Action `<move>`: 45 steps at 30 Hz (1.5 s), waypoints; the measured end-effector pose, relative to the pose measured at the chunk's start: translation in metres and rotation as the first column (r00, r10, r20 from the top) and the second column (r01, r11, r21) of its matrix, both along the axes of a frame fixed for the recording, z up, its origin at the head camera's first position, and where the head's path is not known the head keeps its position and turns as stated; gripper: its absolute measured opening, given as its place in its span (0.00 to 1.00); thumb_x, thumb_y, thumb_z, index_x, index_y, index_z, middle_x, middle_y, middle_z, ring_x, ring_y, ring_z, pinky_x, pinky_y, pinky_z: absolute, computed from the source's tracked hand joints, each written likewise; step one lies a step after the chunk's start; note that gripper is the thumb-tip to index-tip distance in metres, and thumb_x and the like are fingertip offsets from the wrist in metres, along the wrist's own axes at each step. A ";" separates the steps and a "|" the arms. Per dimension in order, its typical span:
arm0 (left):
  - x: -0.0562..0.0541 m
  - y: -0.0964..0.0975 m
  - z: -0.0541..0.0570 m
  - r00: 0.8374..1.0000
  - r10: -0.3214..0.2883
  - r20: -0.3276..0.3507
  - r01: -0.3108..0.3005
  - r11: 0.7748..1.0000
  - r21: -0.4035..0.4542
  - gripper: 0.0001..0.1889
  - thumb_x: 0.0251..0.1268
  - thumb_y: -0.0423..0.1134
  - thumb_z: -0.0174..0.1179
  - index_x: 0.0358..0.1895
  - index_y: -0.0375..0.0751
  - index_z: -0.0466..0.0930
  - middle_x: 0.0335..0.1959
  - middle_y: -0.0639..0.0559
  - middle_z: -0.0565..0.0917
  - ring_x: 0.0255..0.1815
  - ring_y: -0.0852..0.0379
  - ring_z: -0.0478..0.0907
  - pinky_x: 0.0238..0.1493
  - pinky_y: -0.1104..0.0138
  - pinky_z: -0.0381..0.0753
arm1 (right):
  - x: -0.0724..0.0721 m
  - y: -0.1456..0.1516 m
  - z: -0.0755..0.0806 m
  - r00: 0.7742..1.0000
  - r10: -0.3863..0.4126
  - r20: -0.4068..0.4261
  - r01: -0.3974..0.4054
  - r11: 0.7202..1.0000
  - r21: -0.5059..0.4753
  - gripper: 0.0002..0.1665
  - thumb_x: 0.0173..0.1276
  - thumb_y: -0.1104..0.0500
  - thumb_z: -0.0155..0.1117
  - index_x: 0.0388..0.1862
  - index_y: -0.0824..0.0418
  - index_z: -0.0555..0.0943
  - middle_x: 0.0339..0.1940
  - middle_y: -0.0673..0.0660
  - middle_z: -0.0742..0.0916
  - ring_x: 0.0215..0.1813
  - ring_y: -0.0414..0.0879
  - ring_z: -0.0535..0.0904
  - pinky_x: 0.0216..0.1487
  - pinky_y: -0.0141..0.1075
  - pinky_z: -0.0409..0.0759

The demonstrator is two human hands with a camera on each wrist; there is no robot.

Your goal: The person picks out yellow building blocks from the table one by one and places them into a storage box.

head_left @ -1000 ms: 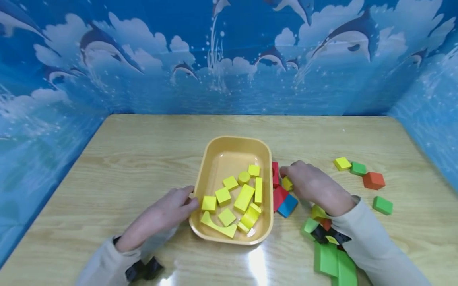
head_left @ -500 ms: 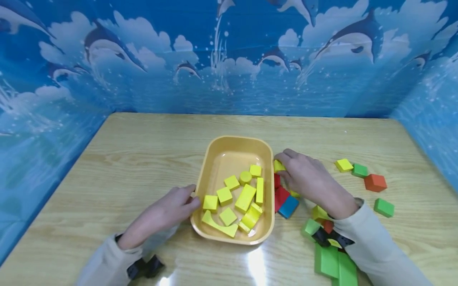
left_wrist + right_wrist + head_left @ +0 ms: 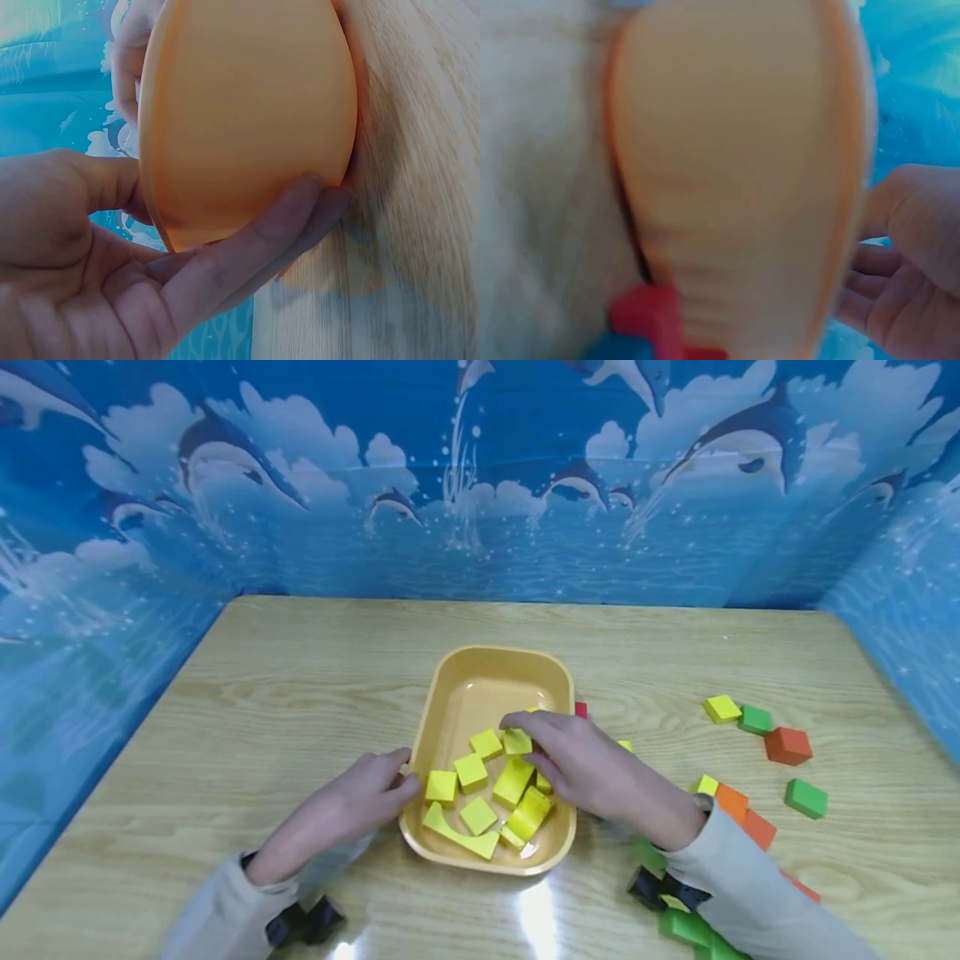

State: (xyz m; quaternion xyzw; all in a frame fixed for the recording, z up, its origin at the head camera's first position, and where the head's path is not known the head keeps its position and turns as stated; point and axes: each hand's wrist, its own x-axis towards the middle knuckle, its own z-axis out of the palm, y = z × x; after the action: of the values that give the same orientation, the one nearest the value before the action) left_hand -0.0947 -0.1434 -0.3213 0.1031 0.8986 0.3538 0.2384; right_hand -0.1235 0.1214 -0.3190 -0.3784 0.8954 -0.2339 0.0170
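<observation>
A pale orange plastic tray (image 3: 472, 685) stands mid-table with several yellow blocks (image 3: 471, 772) in its near half. My left hand (image 3: 356, 797) grips the tray's left side; in the left wrist view its thumb hooks over the rim (image 3: 154, 112) while the fingers lie along the outer wall. Over the tray's right half, my right hand (image 3: 592, 768) pinches a yellow block (image 3: 517, 742) between thumb and fingers. From the right wrist view, the right hand (image 3: 915, 262) is beyond the tray wall (image 3: 735, 150), which hides the block.
Right of the tray, a red block (image 3: 581, 710) and others lie partly under my right arm. Farther right are a yellow block (image 3: 722, 708), green blocks (image 3: 806, 798) and a red block (image 3: 788, 746). Green blocks (image 3: 686, 928) lie near the front. A dolphin-print backdrop (image 3: 480, 527) surrounds the table.
My right hand picked up a yellow block beside the tray's right wall and carried it left, over the rim, above the other yellow blocks. My left hand stayed on the tray.
</observation>
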 end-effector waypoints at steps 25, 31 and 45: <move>0.000 0.002 -0.002 1.000 0.001 0.001 -0.001 1.000 -0.009 0.27 0.67 0.38 0.47 0.66 0.27 0.65 0.18 0.51 0.74 0.17 0.59 0.65 0.18 0.68 0.65 | 0.005 -0.009 -0.024 0.990 0.050 -0.134 -0.044 0.998 0.046 0.18 0.65 0.62 0.65 0.54 0.59 0.82 0.46 0.57 0.85 0.47 0.50 0.81 0.46 0.42 0.80; 0.000 0.001 -0.002 1.000 0.001 -0.020 -0.001 1.000 -0.007 0.26 0.67 0.38 0.46 0.65 0.28 0.67 0.17 0.52 0.72 0.17 0.59 0.64 0.18 0.67 0.65 | 0.005 -0.009 -0.024 0.989 0.052 -0.139 -0.036 0.993 0.113 0.19 0.68 0.61 0.62 0.58 0.57 0.81 0.45 0.55 0.86 0.47 0.50 0.78 0.49 0.43 0.76; 0.000 0.000 -0.002 0.999 -0.012 -0.043 0.012 1.000 0.003 0.23 0.66 0.37 0.47 0.61 0.30 0.71 0.16 0.54 0.71 0.17 0.60 0.65 0.19 0.68 0.64 | 0.008 -0.010 -0.023 0.989 0.070 -0.131 -0.029 0.956 0.292 0.22 0.71 0.53 0.57 0.64 0.51 0.77 0.51 0.56 0.83 0.55 0.53 0.73 0.57 0.49 0.69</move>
State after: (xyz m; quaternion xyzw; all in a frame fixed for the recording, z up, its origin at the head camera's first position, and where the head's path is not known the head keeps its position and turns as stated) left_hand -0.0944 -0.1434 -0.3229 0.1163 0.9022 0.3517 0.2210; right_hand -0.1157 0.1113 -0.3422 -0.4095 0.9093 -0.0729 0.0154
